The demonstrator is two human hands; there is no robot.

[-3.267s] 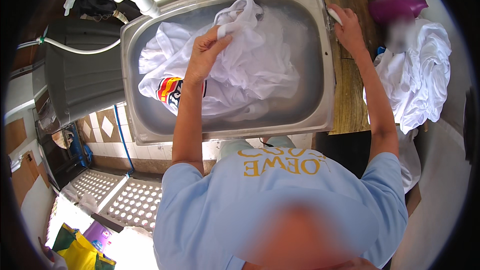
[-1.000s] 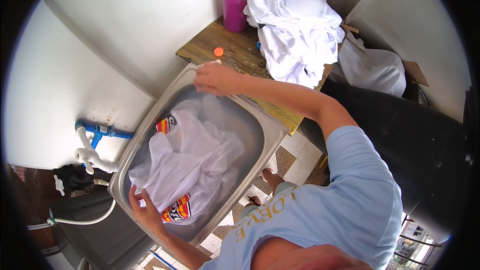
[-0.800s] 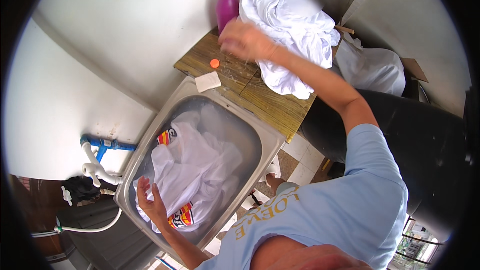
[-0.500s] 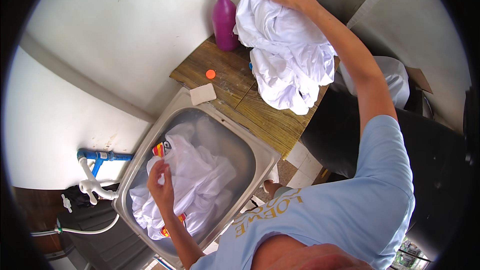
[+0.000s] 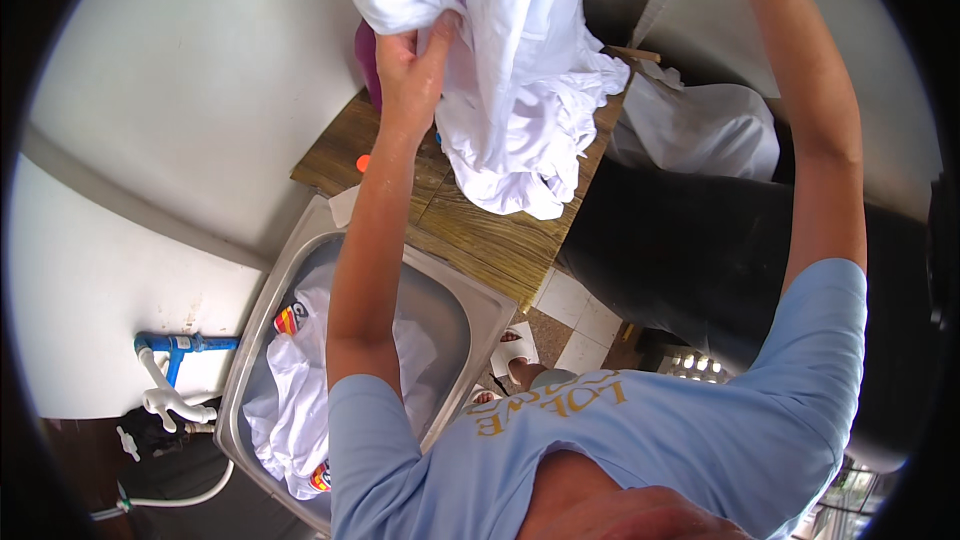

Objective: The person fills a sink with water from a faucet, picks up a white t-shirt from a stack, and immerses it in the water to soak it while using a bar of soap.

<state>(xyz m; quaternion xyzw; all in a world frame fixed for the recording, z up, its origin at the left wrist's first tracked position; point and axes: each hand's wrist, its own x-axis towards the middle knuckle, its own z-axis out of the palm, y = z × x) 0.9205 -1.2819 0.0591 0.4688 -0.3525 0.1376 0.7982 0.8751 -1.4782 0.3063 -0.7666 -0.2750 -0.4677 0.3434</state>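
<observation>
My left hand (image 5: 415, 75) is closed on a white cloth garment (image 5: 520, 0), thumb over the fabric, lifted at the top of the view. Below it, a crumpled pile of white cloth (image 5: 520, 160) lies on the wooden tabletop (image 5: 455, 225); whether the two are one piece I cannot tell. My right forearm (image 5: 820, 80) reaches up past the top edge, so the right hand is out of sight. In the metal sink (image 5: 490, 305), more white clothes (image 5: 285, 390) with red and yellow patches sit in water, partly behind my left arm.
Behind the cloth shows part of a purple bottle (image 5: 367, 60). An orange cap (image 5: 363, 163) and a pale flat block (image 5: 343, 206) rest near the sink's corner. A white tap (image 5: 170, 402) on blue pipe (image 5: 185, 344) is at left. White fabric (image 5: 710, 125) lies beyond the table.
My left hand has moved from the sink up to the cloth and gripped it. The cloth's upper part has been raised. My right hand has gone up out of view.
</observation>
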